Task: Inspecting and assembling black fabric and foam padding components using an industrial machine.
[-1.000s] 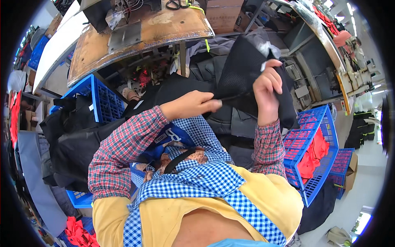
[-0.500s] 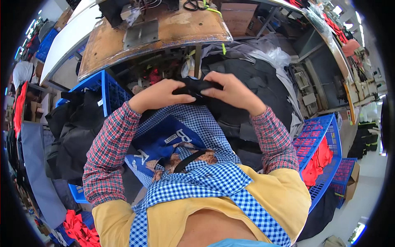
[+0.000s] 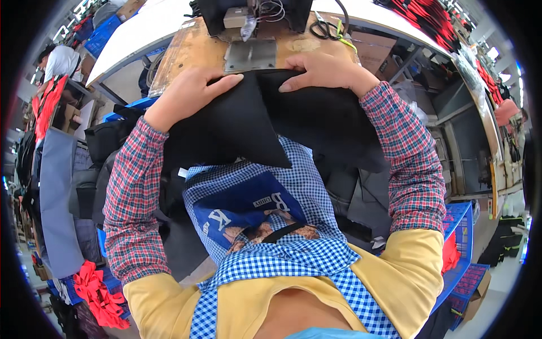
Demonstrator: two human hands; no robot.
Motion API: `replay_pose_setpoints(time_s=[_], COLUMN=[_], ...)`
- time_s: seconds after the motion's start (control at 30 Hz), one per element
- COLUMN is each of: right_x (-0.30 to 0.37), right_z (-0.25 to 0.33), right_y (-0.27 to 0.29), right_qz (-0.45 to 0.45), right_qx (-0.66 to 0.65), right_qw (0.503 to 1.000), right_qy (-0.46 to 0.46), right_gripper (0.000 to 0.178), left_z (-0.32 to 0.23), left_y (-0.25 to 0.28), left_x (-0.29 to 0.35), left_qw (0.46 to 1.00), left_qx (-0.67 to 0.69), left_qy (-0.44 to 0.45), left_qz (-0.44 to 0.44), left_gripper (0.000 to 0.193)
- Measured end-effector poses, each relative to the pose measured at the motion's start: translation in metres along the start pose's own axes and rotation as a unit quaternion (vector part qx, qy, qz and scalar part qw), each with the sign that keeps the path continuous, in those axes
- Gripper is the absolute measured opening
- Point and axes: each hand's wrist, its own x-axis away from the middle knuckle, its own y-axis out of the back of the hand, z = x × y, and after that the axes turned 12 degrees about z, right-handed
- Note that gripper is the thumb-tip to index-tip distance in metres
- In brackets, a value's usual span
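A large piece of black fabric point(image 3: 217, 127) hangs from the front edge of a wooden worktable point(image 3: 180, 48) toward my lap. My left hand point(image 3: 189, 93) pinches its upper edge between thumb and fingers, left of a flat metal plate point(image 3: 243, 55). On the plate's other side, my right hand point(image 3: 327, 73) grips the same upper edge, thumb on top and fingers underneath. A fold or overlap runs down the fabric between the hands and ends in a point above my checked apron point(image 3: 307, 192). Behind the plate stands a dark machine point(image 3: 214, 17) with loose wires.
Black-handled scissors point(image 3: 324, 29) lie on the table at the back right. More dark cloth is piled at my left and below the table. A blue crate point(image 3: 466, 243) with red cloth stands at the right. Red strips point(image 3: 99, 294) lie at lower left; a person point(image 3: 59, 62) is beyond.
Both hands have moved up and apart from near the lap to the table edge. The black fabric, bunched before, is now spread out between them. The view has shifted toward the machine.
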Motion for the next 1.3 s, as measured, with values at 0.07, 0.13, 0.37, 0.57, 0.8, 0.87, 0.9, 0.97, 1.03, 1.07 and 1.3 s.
replay_pose_setpoints(time_s=[0.07,0.13,0.37,0.57,0.8,0.87,0.9,0.97,1.03,1.07,1.3], right_x=[-0.014,-0.027,-0.064,-0.084,-0.095,-0.095,-0.095,-0.095,-0.095,-0.095,-0.102], right_z=[-0.003,-0.007,-0.031,-0.053,-0.064,-0.059,-0.056,-0.055,-0.056,-0.058,-0.063], right_y=[0.008,0.02,0.043,0.056,0.06,0.063,0.065,0.07,0.073,0.073,0.079], right_qz=[0.021,0.033,0.051,0.067,0.019,0.02,0.02,0.038,0.055,0.051,0.051], right_qx=[0.011,0.033,-0.024,-0.08,-0.071,-0.064,-0.058,-0.05,-0.042,-0.036,-0.055], right_qw=[0.999,0.998,0.998,0.993,0.997,0.998,0.998,0.998,0.997,0.997,0.997], right_qy=[-0.025,-0.034,-0.036,-0.046,-0.023,-0.023,-0.023,-0.032,-0.04,-0.04,-0.029], right_gripper=[0.054,0.054,0.057,0.054,0.045,0.045,0.046,0.049,0.053,0.052,0.053], left_z=[0.009,0.022,0.068,0.08,0.103,0.11,0.114,0.113,0.109,0.106,0.108], left_y=[0.002,0.002,0.008,0.014,0.019,0.02,0.02,0.024,0.028,0.03,0.035], left_x=[-0.007,-0.017,-0.06,-0.078,-0.093,-0.096,-0.096,-0.099,-0.101,-0.102,-0.105], left_qw=[0.994,0.969,0.968,0.98,0.983,0.984,0.984,0.983,0.983,0.982,0.981], left_qx=[-0.111,-0.245,-0.243,-0.196,-0.184,-0.181,-0.179,-0.18,-0.182,-0.186,-0.193], left_qy=[0.004,0.0,0.053,0.02,-0.001,-0.007,-0.015,-0.017,-0.018,-0.011,0.007], left_qz=[-0.004,-0.019,0.024,-0.002,0.01,0.002,-0.004,-0.003,-0.002,0.007,0.002], left_gripper=[0.053,0.06,0.065,0.064,0.066,0.066,0.067,0.067,0.067,0.067,0.067])
